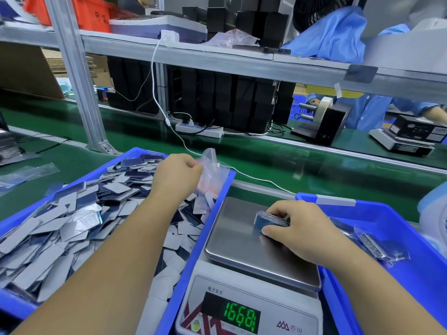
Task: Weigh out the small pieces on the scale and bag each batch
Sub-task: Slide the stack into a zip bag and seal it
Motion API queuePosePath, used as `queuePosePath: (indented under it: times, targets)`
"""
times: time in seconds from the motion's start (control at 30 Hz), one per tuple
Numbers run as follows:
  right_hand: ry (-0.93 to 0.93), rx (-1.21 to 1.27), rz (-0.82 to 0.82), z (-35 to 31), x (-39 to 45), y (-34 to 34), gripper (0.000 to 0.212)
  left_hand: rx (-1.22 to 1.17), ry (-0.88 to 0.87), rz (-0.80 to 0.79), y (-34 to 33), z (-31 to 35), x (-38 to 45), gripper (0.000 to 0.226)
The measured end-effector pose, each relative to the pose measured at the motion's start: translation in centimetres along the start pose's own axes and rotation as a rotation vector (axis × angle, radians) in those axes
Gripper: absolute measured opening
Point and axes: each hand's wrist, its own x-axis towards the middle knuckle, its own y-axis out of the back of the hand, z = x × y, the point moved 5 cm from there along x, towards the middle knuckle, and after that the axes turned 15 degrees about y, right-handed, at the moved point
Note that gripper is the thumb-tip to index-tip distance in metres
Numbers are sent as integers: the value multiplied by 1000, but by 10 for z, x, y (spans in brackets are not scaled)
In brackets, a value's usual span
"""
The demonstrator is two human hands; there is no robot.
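Observation:
A digital scale [239, 247] with a steel pan stands between two blue bins, its green display lit. My right hand [297, 221] grips a neat stack of small blue-grey pieces [262, 220] that rests on the pan. My left hand [179, 172] reaches over the left blue bin [193, 252] and pinches a small clear zip bag [214, 170] with a red strip near the bin's far right corner. That bin is heaped with several loose flat pieces [72, 221].
The right blue bin [396, 228] holds filled clear bags [377, 245]. A green conveyor belt [314, 163] runs behind, with a power strip [199, 128], a white cable and a tape dispenser [323, 122]. Another person in blue [377, 112] works opposite at a second scale [404, 139].

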Motion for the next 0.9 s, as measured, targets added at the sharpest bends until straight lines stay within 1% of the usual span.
queuePosePath:
  times: [0.07,0.1,0.17,0.2,0.27,0.33,0.4,0.5,0.57,0.63,0.7,0.77,0.8,0.83,0.87,0.9]
  targets:
    - [-18,63,83,3,0,3,8,-173,-88,-56,0,9,-9,20]
    - [-38,145,146,5,1,6,7,-241,-145,-98,-2,14,-15,19]
    - [-76,406,271,8,1,10,6,-310,-269,-175,-8,26,-30,16]
    - [-84,536,317,8,1,12,8,-330,-324,-217,-12,31,-37,15]
    - [-87,710,389,7,0,16,11,-345,-414,-319,-19,38,-50,20]
    - [-81,800,439,7,0,20,8,-321,-479,-426,-27,41,-60,27]
    - [-71,831,453,7,0,21,6,-289,-505,-505,-32,41,-65,28]
    - [-53,852,463,5,-1,22,7,-223,-511,-564,-37,40,-68,24]
    - [-53,827,471,5,-2,23,8,-215,-501,-565,-38,39,-66,21]
    - [-71,812,463,6,-1,23,7,-249,-500,-510,-37,39,-62,22]
    - [-88,876,468,6,-1,21,7,-283,-490,-410,-35,40,-59,19]
    - [-94,962,511,5,-1,22,10,-318,-386,-334,-35,38,-54,14]
    - [-96,993,545,5,-2,23,11,-330,-304,-332,-35,35,-51,15]
    - [-100,1019,580,6,-2,24,11,-329,-226,-383,-37,33,-50,17]
    - [-104,1041,613,7,-3,25,11,-316,-162,-498,-42,32,-53,22]
    - [-107,1062,638,8,-3,25,11,-302,-113,-658,-48,32,-59,28]
